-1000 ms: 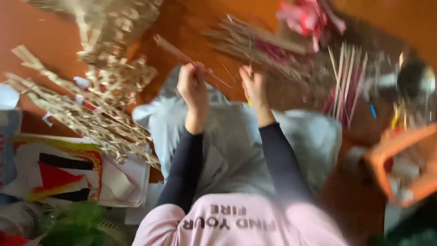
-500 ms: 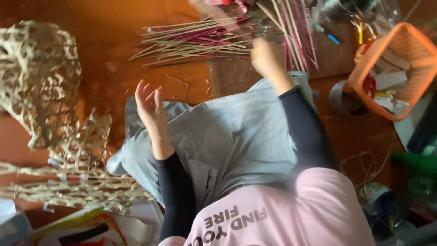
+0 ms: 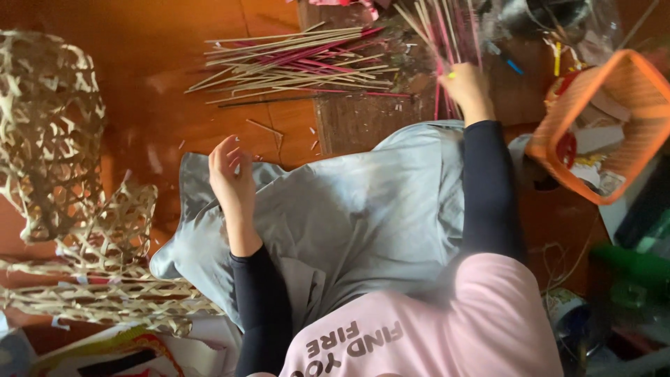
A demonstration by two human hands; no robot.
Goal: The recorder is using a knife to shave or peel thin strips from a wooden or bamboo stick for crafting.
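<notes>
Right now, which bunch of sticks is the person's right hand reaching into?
The upright bunch of pink and pale sticks at the right hand, not the fanned pile lying flat further left.

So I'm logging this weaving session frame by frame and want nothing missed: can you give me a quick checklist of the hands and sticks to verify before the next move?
1. Right hand at the upright bundle of pink and pale sticks: ok, it touches them; a closed grip cannot be told.
2. Left hand free: ok, open and empty above the grey cloth.
3. Loose stick pile on the wooden floor: ok, fanned out beyond the lap, apart from both hands.
4. Woven lattice pieces: ok, lying beside the left arm, untouched.
5. Orange basket: ok, apart from the right forearm.
6. Tool in hand: cannot tell, too blurred.
</notes>
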